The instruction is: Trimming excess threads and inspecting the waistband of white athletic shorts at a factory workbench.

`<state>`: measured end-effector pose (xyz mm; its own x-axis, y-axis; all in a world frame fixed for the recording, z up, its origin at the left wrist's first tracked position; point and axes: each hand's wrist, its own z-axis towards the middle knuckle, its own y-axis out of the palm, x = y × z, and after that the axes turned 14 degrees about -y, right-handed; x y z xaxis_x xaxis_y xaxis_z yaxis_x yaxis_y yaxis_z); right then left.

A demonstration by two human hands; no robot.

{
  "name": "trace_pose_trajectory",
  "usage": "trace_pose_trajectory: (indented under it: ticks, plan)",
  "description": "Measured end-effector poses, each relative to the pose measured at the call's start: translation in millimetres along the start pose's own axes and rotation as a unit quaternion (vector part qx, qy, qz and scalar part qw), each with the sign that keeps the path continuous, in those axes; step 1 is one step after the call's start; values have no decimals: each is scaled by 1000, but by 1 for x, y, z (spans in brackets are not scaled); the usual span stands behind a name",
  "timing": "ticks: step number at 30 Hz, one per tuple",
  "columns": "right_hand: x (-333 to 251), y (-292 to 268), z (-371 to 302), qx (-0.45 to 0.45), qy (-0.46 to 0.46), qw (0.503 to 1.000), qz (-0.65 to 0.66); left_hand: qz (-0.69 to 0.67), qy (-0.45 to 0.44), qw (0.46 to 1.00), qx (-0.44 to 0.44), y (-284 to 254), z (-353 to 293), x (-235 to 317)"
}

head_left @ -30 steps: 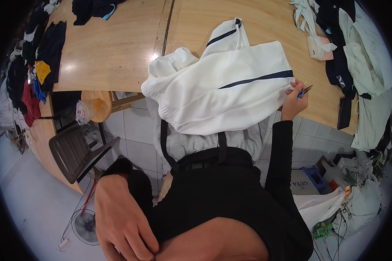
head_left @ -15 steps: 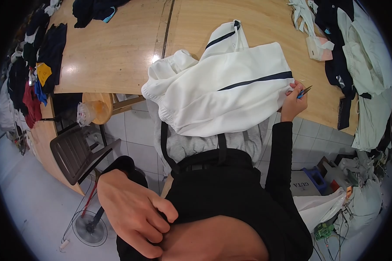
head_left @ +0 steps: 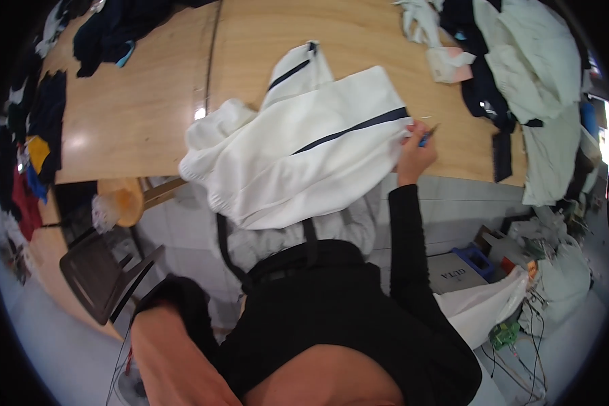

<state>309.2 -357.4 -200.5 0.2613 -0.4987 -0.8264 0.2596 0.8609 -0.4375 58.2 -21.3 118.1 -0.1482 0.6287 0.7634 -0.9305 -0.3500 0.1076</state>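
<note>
A white garment [head_left: 318,155] with navy stripes and a gathered elastic edge lies across the near table edge and hangs over my lap. My right hand [head_left: 418,150] is closed at the garment's right end, by the end of the stripe. In that same hand sits a pair of small blue-handled snips [head_left: 427,137], its dark pointed tip sticking out to the right. My left hand [head_left: 172,358] is raised close to my body at the lower left. Only its back and wrist area show; the fingers are out of sight.
The wooden table [head_left: 149,101] carries dark clothes [head_left: 125,30] at the far left and pale garments [head_left: 534,68] at the right. A pink and white box [head_left: 448,65] stands near those. A brown chair [head_left: 91,277], stool [head_left: 125,201] and grey carton [head_left: 457,271] are below.
The whole view has shifted, moving the table and garment leftward in the picture. My left hand has moved down and nearer, its fingers leaving sight. My right hand keeps its hold.
</note>
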Motion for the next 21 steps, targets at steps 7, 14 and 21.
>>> trace_pose_trajectory:
  ticks: [7,14,21]
  plan:
    - [-13,4,0,8,-6,999,49,48,-163,985,42,-10,-6,-5]
    - [-13,-7,9,15,-8,1000,20,228,-299,924,70,-23,-4,-27]
    - [-14,-1,4,12,-13,1000,21,-23,-47,998,-40,-6,13,-1]
